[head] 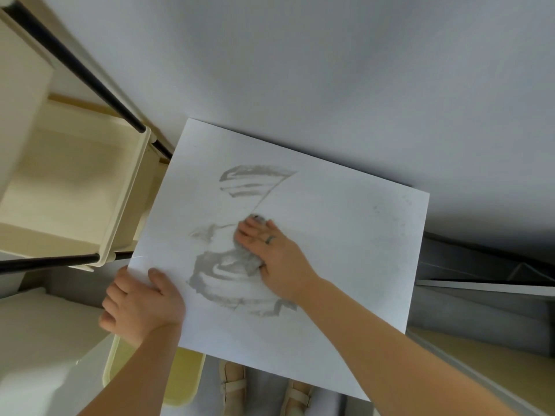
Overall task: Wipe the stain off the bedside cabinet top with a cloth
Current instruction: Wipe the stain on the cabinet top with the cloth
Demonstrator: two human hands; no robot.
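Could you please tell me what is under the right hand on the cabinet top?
A crumpled grey cloth lies under the right hand, pressed onto the cabinet top; its edges show beside the fingers and thumb. Whatever lies beneath the cloth is covered.

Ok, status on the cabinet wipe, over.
Left grip holds cabinet top edge. Right grip flat on cloth, pressing mid-top. Stain smears on far and near sides of cloth. No obstruction seen.

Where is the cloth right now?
In the head view the grey cloth sits near the middle of the cabinet top, pressed under the right hand, between the grey stain smears.
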